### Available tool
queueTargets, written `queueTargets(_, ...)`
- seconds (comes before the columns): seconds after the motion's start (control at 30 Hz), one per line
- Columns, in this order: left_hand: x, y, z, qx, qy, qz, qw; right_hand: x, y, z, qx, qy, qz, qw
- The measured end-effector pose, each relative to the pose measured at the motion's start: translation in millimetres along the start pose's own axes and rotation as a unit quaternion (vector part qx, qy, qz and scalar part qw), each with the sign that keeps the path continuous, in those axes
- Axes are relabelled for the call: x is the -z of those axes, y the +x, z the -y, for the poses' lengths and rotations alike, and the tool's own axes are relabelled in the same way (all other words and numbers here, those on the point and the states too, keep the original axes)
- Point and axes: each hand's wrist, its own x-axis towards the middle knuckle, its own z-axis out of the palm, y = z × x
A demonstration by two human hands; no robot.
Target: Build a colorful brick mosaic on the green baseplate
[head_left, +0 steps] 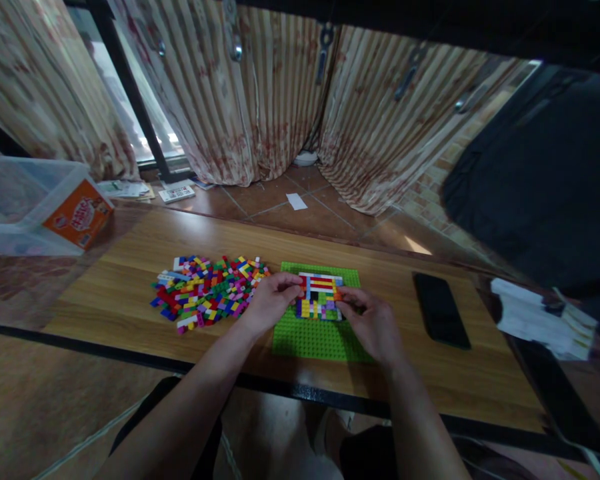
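A multicoloured build of toy building bricks [320, 285] sits over the upper middle of a green studded baseplate [313, 340]. Red, white and yellow strips run across its far part, and a dark patch shows near its centre. My left hand [271, 301] pinches at its left edge, thumb and forefinger closed beside the red bricks. At the opposite edge, my right hand [375, 323] has its thumb and fingertips closed near an orange brick. The fingers partly cover both edges. Left of the baseplate lies a loose heap of small coloured bricks [215, 290].
A black phone [441, 310] lies on the wooden table [130, 267], right of the baseplate. Beyond the left end stands a clear plastic bin [63, 183] with an orange label. Papers [540, 317] lie off the right end. Striped curtains [260, 113] hang behind.
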Motion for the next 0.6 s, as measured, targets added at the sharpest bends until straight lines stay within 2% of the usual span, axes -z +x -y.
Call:
queueTargets(0.37,1.7,0.0,2.9,0.014,-0.006,-0.001,1.000,1.3,0.7,3.9,-0.032,0.046,-0.030,0.998)
queueTargets(0.53,1.5,-0.5,1.8,0.010,-0.006,0.003,1.000,-0.9,6.3,-3.9,-0.052,0.018,-0.115,0.992)
queueTargets(0.6,1.2,-0.5,1.5,0.008,-0.009,0.002,1.000,-6.7,9.0,-6.8,-0.066,0.016,-0.126,0.990)
